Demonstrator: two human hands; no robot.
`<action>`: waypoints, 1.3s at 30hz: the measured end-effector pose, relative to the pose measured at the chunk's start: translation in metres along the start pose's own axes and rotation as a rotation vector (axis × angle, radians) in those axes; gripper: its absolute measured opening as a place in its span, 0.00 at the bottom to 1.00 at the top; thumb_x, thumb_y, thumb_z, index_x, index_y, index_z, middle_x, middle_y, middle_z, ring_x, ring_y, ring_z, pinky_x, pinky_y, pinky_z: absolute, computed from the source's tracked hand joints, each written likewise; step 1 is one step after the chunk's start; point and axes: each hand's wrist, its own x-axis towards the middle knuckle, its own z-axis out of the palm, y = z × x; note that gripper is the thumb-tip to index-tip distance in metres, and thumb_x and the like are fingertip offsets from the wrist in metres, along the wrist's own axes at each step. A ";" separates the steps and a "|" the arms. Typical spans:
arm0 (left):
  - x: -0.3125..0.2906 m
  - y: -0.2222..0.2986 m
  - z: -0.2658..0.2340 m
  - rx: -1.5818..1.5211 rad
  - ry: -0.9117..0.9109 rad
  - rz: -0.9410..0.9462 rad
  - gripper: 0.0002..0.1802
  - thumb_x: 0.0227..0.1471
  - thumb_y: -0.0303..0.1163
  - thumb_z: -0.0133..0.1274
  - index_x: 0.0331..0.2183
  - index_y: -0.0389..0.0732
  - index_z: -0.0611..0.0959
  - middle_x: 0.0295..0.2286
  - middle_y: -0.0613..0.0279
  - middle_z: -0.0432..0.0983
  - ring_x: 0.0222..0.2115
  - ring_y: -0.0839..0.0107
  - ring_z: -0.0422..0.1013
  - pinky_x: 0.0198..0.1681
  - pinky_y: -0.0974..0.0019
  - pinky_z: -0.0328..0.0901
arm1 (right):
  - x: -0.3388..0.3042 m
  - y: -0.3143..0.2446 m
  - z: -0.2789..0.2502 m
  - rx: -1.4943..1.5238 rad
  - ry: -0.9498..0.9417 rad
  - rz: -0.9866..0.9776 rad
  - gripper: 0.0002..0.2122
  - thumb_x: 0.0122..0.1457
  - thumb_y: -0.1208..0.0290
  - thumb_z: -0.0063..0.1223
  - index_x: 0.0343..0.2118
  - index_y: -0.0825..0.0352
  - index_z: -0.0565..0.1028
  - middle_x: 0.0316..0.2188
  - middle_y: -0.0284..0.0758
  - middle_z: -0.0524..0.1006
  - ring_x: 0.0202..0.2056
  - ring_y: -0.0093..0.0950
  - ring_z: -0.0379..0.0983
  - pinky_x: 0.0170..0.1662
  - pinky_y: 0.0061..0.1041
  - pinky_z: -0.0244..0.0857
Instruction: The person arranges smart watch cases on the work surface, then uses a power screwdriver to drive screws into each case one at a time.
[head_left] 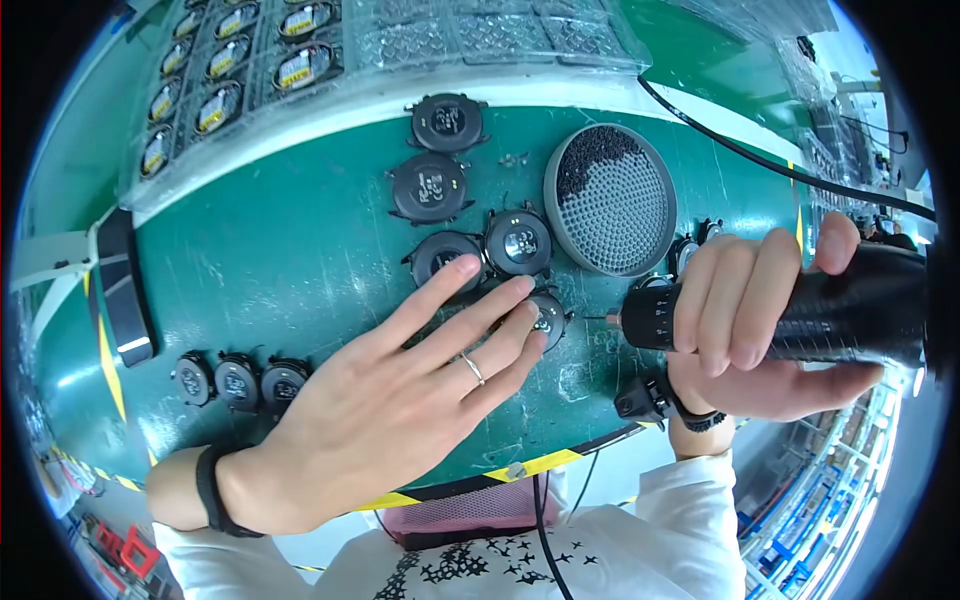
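My right hand (pixel 742 305) is wrapped round a black electric screwdriver (pixel 860 305) lying sideways. The thin bit of the screwdriver points left and ends close to the edge of a round black watch case (pixel 549 322); whether it touches a screw is too small to tell. My left hand (pixel 385 405) lies palm down with fingers spread. Its ring and little fingertips rest on that watch case and partly hide it. The index fingertip is over another watch case (pixel 440 255), beside a third case (pixel 518 243).
A round grey dish (pixel 625 215) of small black screws stands beyond the bit. Two watch cases (pixel 430 187) lie farther back, and three smaller ones (pixel 238 382) at left. Clear trays (pixel 270 60) line the far side. A black cable (pixel 770 160) crosses the far right.
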 end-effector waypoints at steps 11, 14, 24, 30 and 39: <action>-0.019 0.004 -0.036 0.376 -0.192 -0.287 0.34 0.52 0.29 0.47 0.62 0.38 0.72 0.65 0.59 0.62 0.68 0.64 0.55 0.72 0.51 0.48 | -0.001 0.001 0.008 -0.044 0.104 0.015 0.42 0.64 0.33 0.43 0.64 0.70 0.56 0.20 0.28 0.69 0.15 0.20 0.64 0.20 0.20 0.63; -0.033 0.037 -0.057 0.281 -0.349 -0.298 0.36 0.53 0.32 0.49 0.64 0.38 0.70 0.67 0.59 0.59 0.69 0.64 0.53 0.72 0.50 0.47 | 0.006 -0.007 0.000 -0.084 0.023 -0.082 0.48 0.63 0.31 0.43 0.69 0.72 0.50 0.21 0.28 0.69 0.15 0.20 0.63 0.20 0.20 0.62; -0.024 0.015 -0.018 0.116 -0.266 0.005 0.38 0.54 0.42 0.55 0.65 0.40 0.69 0.68 0.60 0.56 0.70 0.66 0.50 0.72 0.48 0.46 | 0.037 0.013 -0.003 -0.184 0.093 -0.128 0.47 0.61 0.25 0.34 0.67 0.69 0.55 0.20 0.30 0.68 0.15 0.22 0.62 0.19 0.24 0.61; -0.012 0.008 -0.002 0.108 -0.151 0.076 0.43 0.52 0.51 0.59 0.65 0.43 0.69 0.68 0.62 0.55 0.70 0.66 0.50 0.72 0.47 0.46 | 0.038 0.023 -0.009 -0.165 0.029 -0.070 0.45 0.61 0.24 0.32 0.62 0.68 0.61 0.20 0.30 0.67 0.15 0.23 0.62 0.20 0.26 0.61; -0.012 0.011 -0.003 -0.010 -0.164 0.011 0.46 0.49 0.54 0.60 0.65 0.43 0.70 0.69 0.62 0.55 0.70 0.65 0.49 0.72 0.47 0.46 | 0.041 0.030 -0.005 -0.180 0.046 -0.058 0.45 0.62 0.25 0.31 0.62 0.68 0.61 0.21 0.30 0.67 0.16 0.23 0.62 0.22 0.27 0.62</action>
